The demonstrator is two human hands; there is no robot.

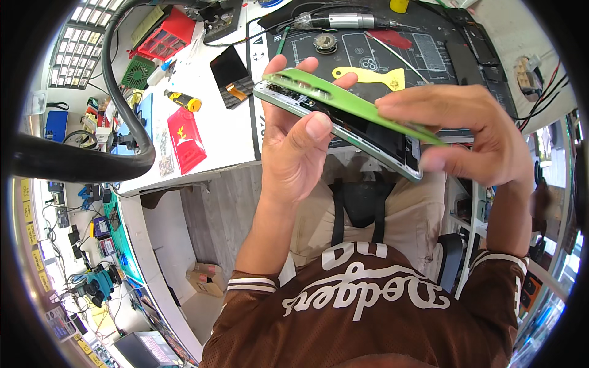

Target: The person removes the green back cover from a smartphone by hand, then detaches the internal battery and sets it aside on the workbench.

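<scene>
My left hand (pixel 291 141) is closed around one end of a smartphone (pixel 368 144), thumb on its near edge and fingers behind it. The phone is tilted above the front edge of the bench, its inside showing as a dark cavity with small parts near the left end. A green back cover (pixel 350 101) stands partly lifted off the phone, with camera holes at its left end. My right hand (pixel 472 132) grips the right end of this cover between fingers and thumb. The right fingertips are slightly blurred, and the thumb is close to the phone's right end.
On the dark work mat (pixel 294 55) lie a yellow scraper (pixel 371 76), a pen-shaped power tool (pixel 343 22) and a round metal piece (pixel 325 43). Left of it are a phone screen (pixel 231 76), a red packet (pixel 186 140) and a yellow-black bottle (pixel 183 100). A thick black arm (pixel 80 159) crosses the left side.
</scene>
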